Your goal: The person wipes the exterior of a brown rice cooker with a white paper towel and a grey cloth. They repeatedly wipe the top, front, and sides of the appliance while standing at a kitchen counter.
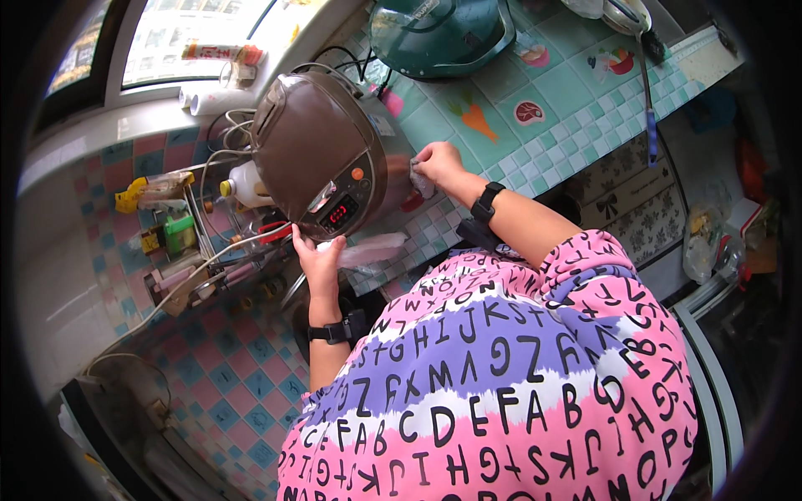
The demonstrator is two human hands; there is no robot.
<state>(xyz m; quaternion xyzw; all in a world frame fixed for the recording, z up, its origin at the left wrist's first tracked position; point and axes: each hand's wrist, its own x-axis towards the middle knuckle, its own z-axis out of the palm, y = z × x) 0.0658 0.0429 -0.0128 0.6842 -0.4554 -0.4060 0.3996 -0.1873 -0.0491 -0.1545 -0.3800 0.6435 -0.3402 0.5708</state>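
Observation:
A brown rice cooker (316, 144) with a lit red display stands on the tiled counter (501, 87), near the window side. My left hand (319, 257) is at the cooker's near lower edge, thumb and fingers apart, touching or almost touching its front. My right hand (438, 164) pinches a grey cloth (421, 181) against or just beside the cooker's right side. A pale pink cloth or plastic piece (373, 249) lies on the counter edge just right of my left hand. Both wrists wear black bands.
A dark green appliance (442, 37) sits further back. A long-handled utensil with a blue grip (651, 134) overhangs the counter edge at right. A rack with bottles and tools (188, 250) stands left, crossed by a pale cable (207, 266). Paper rolls (222, 100) lie on the windowsill.

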